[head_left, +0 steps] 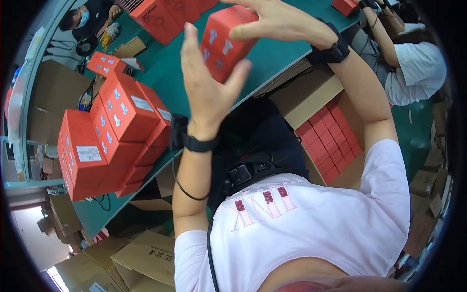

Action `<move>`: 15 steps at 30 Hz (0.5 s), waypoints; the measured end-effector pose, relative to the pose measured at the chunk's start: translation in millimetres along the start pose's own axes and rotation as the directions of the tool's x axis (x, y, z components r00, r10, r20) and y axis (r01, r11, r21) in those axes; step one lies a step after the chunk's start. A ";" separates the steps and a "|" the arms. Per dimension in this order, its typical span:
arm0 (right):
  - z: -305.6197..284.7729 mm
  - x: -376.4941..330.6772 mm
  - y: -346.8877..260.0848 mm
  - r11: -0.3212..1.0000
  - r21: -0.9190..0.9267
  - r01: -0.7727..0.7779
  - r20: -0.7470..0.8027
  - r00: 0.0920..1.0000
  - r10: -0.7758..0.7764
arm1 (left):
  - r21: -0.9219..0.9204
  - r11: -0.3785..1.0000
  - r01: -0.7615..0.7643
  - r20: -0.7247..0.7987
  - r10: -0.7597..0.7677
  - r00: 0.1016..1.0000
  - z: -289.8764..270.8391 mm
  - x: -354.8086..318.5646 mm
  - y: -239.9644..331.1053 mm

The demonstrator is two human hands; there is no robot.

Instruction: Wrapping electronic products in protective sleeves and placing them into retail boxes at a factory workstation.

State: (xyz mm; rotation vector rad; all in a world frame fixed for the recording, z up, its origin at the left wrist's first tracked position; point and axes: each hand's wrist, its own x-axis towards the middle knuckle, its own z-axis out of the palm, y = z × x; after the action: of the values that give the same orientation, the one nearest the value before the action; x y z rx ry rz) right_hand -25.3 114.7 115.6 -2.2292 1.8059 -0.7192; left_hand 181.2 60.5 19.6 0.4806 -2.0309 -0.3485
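Observation:
A red box with several pale blue and white printed shapes is raised over the green table. My right hand grips its upper right side, the thumb pressed on the printed face; the fingertips are cut off by the upper edge of the view. Just below the box is my left hand, fingers spread and thumb apart, slightly blurred. It is close around the lower corner, but whether it touches cannot be made out. Both wrists wear black straps.
Stacked red boxes fill the table's left part; further ones stand at the far side. An open carton on my right holds rows of red boxes. Brown cartons lie lower left. Co-workers sit far left and far right.

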 end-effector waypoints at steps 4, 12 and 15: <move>11.4 -12.9 15.8 0.872 0.342 -0.351 0.124 0.936 0.328 | 0.291 0.954 0.074 0.132 -0.117 0.984 35.1 -14.4 19.7; 54.0 -77.6 66.7 0.559 0.329 -0.761 0.429 0.648 0.629 | 0.221 0.944 -0.244 0.540 0.090 0.837 47.6 7.8 -12.7; 70.7 -95.7 92.6 0.602 0.533 -0.594 0.238 0.789 0.566 | 0.219 0.937 -0.272 0.632 0.076 0.772 50.2 17.2 -7.2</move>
State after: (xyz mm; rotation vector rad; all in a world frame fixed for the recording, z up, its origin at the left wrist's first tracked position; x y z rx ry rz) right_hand -85.8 172.7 -9.8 -1.1409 1.7955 -0.8996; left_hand 131.0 48.4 5.7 0.3784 -2.7777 -0.0729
